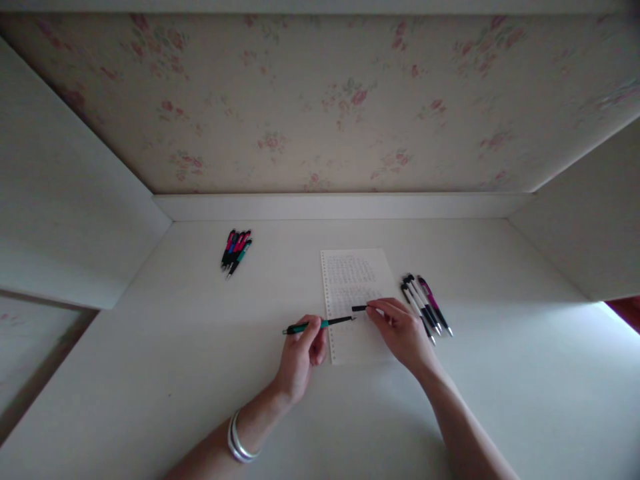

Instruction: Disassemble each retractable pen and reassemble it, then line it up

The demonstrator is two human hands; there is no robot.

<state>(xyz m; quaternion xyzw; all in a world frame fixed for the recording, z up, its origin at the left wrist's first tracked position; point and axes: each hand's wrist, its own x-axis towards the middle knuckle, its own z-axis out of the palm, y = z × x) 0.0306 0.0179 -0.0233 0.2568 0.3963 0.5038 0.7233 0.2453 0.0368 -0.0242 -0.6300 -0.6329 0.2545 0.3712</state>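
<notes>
My left hand (301, 352) is closed round a green and black pen (320, 325) that lies level, its tip pointing right. My right hand (400, 328) pinches a small black pen part (359, 308) just beyond that tip, a small gap between the two. Both hands hover over a sheet of punched, written-on paper (356, 280) lying on the white desk (150, 373). Silver bangles sit on my left wrist (240, 440).
A bundle of pink, blue and green pens (236, 250) lies at the far left of the desk. Several black and white pens (425, 303) lie just right of the paper. White side panels and a flowered wall enclose the desk.
</notes>
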